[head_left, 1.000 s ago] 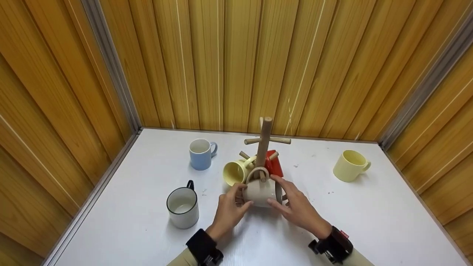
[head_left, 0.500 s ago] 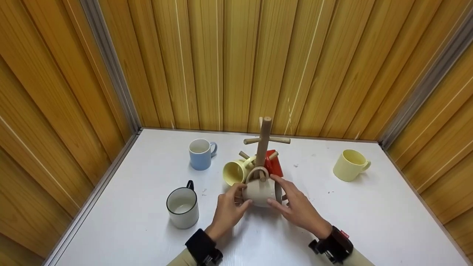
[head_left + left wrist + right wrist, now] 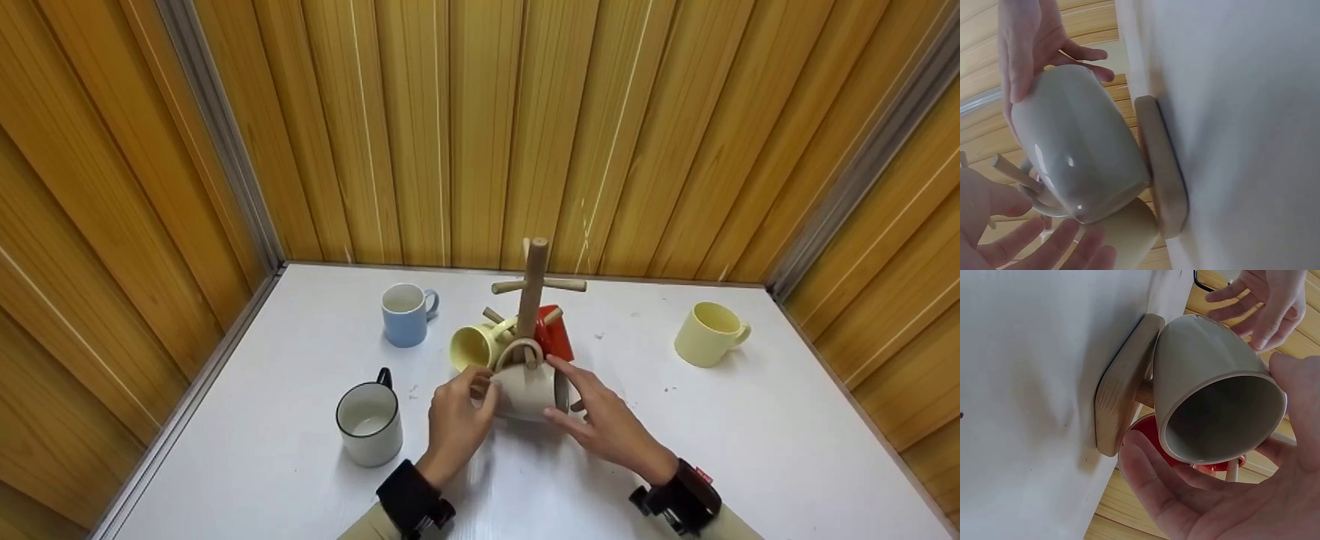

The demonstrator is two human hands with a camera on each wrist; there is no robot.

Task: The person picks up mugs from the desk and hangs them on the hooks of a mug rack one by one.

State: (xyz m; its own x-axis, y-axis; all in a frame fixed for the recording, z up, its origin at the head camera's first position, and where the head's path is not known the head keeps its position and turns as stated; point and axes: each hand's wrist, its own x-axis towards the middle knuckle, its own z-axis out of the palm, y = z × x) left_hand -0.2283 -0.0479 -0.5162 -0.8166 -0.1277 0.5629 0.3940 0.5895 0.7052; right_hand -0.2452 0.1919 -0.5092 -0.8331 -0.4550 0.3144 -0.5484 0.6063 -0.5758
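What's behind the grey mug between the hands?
In the head view, the rack's post, a yellow mug and a red mug partly show behind it. The grey mug covers the post's lower end.

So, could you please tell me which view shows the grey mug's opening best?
The right wrist view: the opening of the grey mug faces that camera, with its dark inside visible. The head view shows only a dark sliver beside the right hand; the left wrist view shows the mug's outside, opening turned away.
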